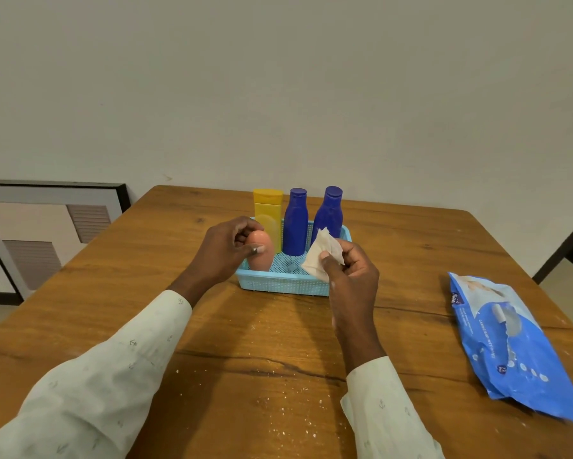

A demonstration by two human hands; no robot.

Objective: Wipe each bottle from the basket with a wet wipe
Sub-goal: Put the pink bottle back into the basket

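A light blue mesh basket (278, 284) stands mid-table. In it stand a yellow bottle (269, 213), two dark blue bottles (295, 223) (329, 213) and a peach bottle (262, 251) at the front left. My left hand (227, 248) is closed around the top of the peach bottle, which stands in the basket. My right hand (351, 273) holds a crumpled white wet wipe (323, 256) just above the basket's front right corner.
A blue pack of wet wipes (510, 339) lies on the right side of the wooden table (265, 352). White crumbs are scattered on the near part of the table. A framed panel (40, 233) leans against the wall at left.
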